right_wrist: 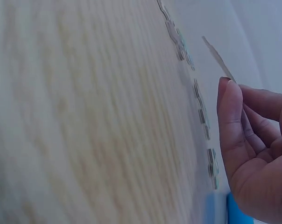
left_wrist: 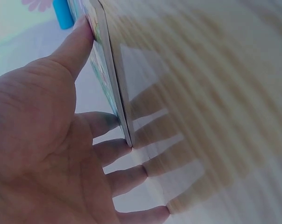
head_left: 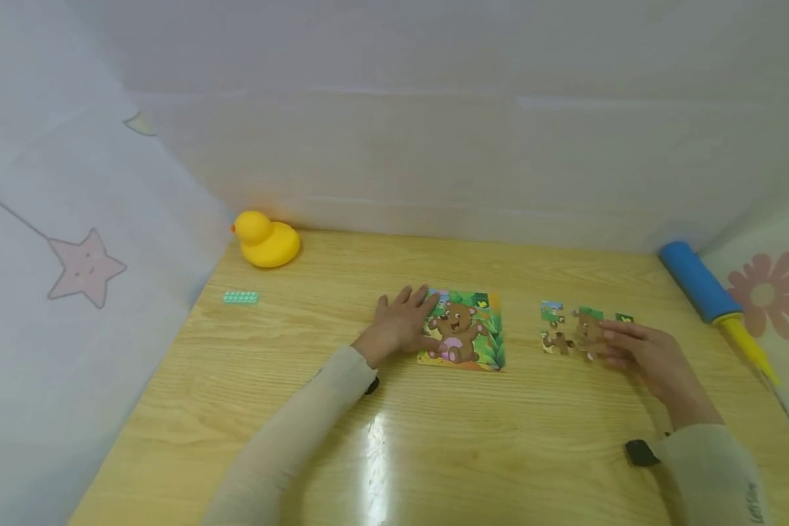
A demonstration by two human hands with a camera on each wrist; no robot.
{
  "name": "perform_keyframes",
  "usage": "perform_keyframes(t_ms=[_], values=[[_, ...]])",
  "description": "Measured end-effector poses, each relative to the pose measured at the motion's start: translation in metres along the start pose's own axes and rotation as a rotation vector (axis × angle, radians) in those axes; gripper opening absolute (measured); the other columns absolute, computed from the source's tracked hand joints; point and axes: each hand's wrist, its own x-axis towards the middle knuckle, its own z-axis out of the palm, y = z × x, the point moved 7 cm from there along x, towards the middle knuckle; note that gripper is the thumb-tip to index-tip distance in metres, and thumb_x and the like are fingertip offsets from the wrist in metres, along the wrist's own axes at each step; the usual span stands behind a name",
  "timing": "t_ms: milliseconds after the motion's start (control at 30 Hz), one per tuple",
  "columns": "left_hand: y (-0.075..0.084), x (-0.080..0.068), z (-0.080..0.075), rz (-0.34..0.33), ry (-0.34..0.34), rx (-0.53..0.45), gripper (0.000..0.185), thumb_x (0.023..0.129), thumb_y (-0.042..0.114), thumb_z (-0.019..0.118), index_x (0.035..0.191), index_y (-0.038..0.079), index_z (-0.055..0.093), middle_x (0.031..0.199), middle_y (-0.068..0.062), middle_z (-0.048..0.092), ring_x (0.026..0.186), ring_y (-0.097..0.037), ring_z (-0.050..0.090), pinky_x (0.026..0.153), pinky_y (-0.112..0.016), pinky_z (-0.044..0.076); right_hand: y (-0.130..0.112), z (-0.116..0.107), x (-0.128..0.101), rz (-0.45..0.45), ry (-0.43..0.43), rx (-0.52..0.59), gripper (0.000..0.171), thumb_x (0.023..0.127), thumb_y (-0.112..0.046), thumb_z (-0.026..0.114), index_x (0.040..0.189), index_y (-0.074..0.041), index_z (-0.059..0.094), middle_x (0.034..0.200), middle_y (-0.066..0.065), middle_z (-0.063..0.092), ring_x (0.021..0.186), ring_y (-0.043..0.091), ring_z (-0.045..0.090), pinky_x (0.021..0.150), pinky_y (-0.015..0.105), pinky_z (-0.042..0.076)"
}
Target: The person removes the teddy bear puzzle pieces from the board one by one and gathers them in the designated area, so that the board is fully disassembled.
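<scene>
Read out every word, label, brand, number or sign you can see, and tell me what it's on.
"Let's" on the right sleeve; the lettering after it is too blurred.
Green strip: its marks are too small to tell.
Bear puzzle: no readable text.

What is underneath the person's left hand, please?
Under the left hand are the bear board's left part and some wooden tabletop; any artwork the hand covers there cannot be seen.
</scene>
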Motion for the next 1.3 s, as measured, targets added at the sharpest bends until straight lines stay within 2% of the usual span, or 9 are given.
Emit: perform_keyframes(t_ms=[133,433,600,733,867,1100,1300], values=[[-0.001,0.000,0.001,-0.003,-0.002,-0.001,0.102,0.087,0.071,0.061,0.165,0.028,0.011,0.173,-0.001,0.008,0.160,-0.031,0.010,0.122,-0.068,0.017,0.002,-0.004,-0.002,0.000,0.014,-0.033,0.020,0.098,-0.025,0.068,0.116,-0.023,0.076,0.099,-0.018,0.073,0.083,0.006,0.071,0.075,0.027,0.062],[-0.001,0.000,0.003,-0.004,-0.004,0.007,0.101,0.088,0.071,0.061,0.165,0.029,0.011,0.173,0.000,0.007,0.160,-0.030,0.009,0.122,-0.068,0.017,0.009,-0.008,-0.001,0.009,0.006,-0.120,0.020,0.105,-0.022,0.057,0.111,-0.027,0.076,0.098,-0.023,0.070,0.085,0.003,0.071,0.076,0.027,0.062],[-0.001,0.000,0.003,0.004,0.005,-0.004,0.101,0.088,0.071,0.062,0.165,0.028,0.012,0.173,-0.001,0.008,0.160,-0.031,0.010,0.122,-0.068,0.017,0.008,-0.009,-0.001,0.013,0.009,-0.221,0.024,0.105,-0.023,0.057,0.123,-0.016,0.072,0.098,-0.028,0.068,0.087,-0.001,0.072,0.078,0.028,0.062],[-0.001,0.001,0.002,0.005,0.021,-0.008,0.101,0.087,0.071,0.062,0.165,0.027,0.014,0.173,-0.002,0.009,0.159,-0.032,0.012,0.122,-0.069,0.018,0.003,-0.008,-0.001,0.009,0.029,-0.336,0.042,0.105,-0.025,0.058,0.137,0.001,0.060,0.093,-0.031,0.067,0.085,-0.003,0.073,0.078,0.028,0.062],[-0.002,0.001,0.002,0.002,0.018,-0.001,0.101,0.087,0.072,0.061,0.165,0.028,0.013,0.173,-0.001,0.009,0.159,-0.031,0.011,0.122,-0.068,0.018,0.000,-0.006,-0.003,0.013,0.021,-0.371,0.056,0.105,-0.028,0.057,0.145,0.011,0.047,0.094,-0.031,0.068,0.086,0.001,0.075,0.078,0.028,0.062],[-0.001,0.000,0.001,0.002,0.011,-0.012,0.102,0.086,0.072,0.062,0.165,0.029,0.013,0.173,-0.002,0.009,0.159,-0.032,0.012,0.121,-0.069,0.018,-0.001,-0.010,-0.005,0.022,0.011,-0.405,0.066,0.106,-0.032,0.055,0.150,0.013,0.037,0.097,-0.026,0.071,0.087,0.002,0.075,0.080,0.029,0.062],[0.001,-0.002,-0.004,-0.012,-0.002,-0.017,0.102,0.086,0.070,0.065,0.164,0.027,0.015,0.173,-0.003,0.010,0.159,-0.033,0.013,0.121,-0.067,0.021,-0.005,-0.011,-0.007,-0.001,0.020,-0.457,0.066,0.107,-0.035,0.051,0.149,0.014,0.037,0.096,-0.026,0.069,0.086,0.001,0.074,0.078,0.028,0.062]])
